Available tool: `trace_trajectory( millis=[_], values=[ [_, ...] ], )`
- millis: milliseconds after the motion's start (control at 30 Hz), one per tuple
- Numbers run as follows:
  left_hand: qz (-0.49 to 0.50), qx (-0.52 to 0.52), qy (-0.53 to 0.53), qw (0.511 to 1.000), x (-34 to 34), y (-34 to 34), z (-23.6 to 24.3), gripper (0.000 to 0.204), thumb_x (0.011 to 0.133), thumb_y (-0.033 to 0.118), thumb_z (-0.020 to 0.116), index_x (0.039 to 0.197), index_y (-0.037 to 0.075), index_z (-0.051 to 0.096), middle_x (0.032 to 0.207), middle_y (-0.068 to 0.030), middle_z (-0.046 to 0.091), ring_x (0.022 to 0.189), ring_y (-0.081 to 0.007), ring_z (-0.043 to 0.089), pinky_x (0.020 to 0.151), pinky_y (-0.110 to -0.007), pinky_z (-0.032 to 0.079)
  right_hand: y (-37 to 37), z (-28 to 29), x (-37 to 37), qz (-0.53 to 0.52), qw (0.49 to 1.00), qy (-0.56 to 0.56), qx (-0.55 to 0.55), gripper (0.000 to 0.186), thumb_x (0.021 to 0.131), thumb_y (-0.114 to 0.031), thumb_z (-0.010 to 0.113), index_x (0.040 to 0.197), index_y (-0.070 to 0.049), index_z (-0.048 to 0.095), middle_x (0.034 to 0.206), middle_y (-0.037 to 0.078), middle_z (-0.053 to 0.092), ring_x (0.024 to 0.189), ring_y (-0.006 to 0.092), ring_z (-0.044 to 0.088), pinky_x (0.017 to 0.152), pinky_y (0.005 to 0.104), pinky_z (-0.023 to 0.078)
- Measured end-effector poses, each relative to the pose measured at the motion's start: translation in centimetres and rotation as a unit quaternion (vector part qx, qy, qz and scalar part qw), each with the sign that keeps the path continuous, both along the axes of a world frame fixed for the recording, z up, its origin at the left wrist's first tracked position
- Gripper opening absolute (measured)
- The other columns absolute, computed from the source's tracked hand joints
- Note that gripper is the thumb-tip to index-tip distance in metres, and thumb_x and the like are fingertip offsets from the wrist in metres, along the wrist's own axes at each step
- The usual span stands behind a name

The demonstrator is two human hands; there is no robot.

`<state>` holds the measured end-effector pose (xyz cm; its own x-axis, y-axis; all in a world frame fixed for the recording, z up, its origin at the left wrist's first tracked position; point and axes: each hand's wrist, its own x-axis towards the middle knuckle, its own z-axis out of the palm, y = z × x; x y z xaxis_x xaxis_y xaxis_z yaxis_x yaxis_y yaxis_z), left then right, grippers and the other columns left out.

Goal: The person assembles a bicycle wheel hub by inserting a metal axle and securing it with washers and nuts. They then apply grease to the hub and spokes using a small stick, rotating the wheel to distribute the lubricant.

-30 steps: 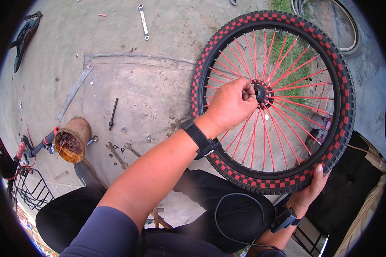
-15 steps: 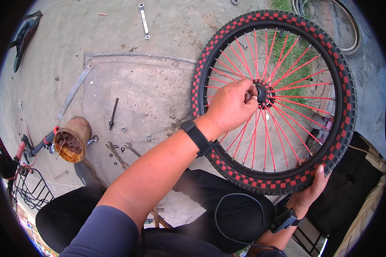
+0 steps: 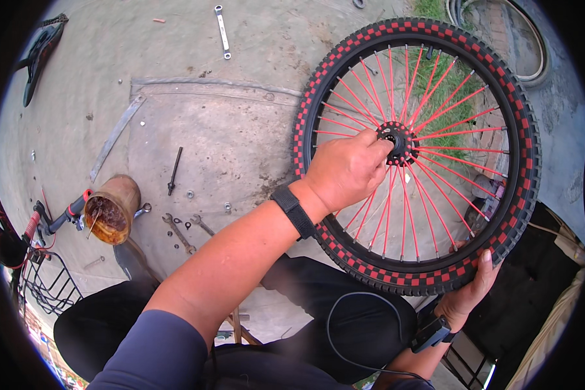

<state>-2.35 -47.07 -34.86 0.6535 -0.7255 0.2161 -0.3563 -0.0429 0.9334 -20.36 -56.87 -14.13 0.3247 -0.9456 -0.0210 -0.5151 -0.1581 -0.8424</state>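
A bicycle wheel with a red-and-black checkered tyre and red spokes stands tilted in front of me on the right. My left hand reaches across to its black hub, fingers pinched together at the hub's centre. Whatever lies between those fingertips is hidden. Down at the near edge of the tyre, my right hand grips the wheel, thumb over the tread and the other fingers mostly behind it.
On the left stands a tin can of brown grease with a thin stick in it. Near it lie an open-end wrench, a black axle rod and a flat metal strip. Farther off are a ring wrench and a bicycle saddle.
My left hand has turned and drawn slightly back at the hub, so more of the hub's centre shows. My right hand keeps its hold on the tyre.
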Motion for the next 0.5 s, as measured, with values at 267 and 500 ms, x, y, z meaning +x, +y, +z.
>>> trace_trajectory(
  millis=[267, 500],
  values=[
    [0.005, -0.021, 0.004, 1.000, -0.2, 1.1, -0.7, 0.027, 0.083, 0.007, 0.072, 0.110, 0.008, 0.071, 0.088, -0.0080, 0.063, 0.071, -0.0292, 0.067, 0.060, -0.041, 0.054, -0.3, 0.0, -0.3, -0.003, 1.000, -0.006, 0.004, 0.036, 0.100, -0.030, 0.059, 0.119, 0.000, 0.057, 0.086, 0.015, 0.071, 0.075, 0.0215, 0.070, 0.070, 0.0298, 0.057],
    [-0.012, 0.038, 0.044, 0.998, -1.0, 4.4, -1.6, 0.025, 0.084, 0.007, 0.070, 0.109, 0.009, 0.070, 0.087, -0.0085, 0.063, 0.072, -0.0305, 0.067, 0.061, -0.041, 0.054, -0.5, 0.0, -0.5, -0.012, 1.000, -0.008, 0.014, 0.037, 0.099, -0.027, 0.059, 0.124, 0.000, 0.055, 0.094, 0.014, 0.069, 0.078, 0.0218, 0.070, 0.071, 0.0310, 0.058]
  ],
)
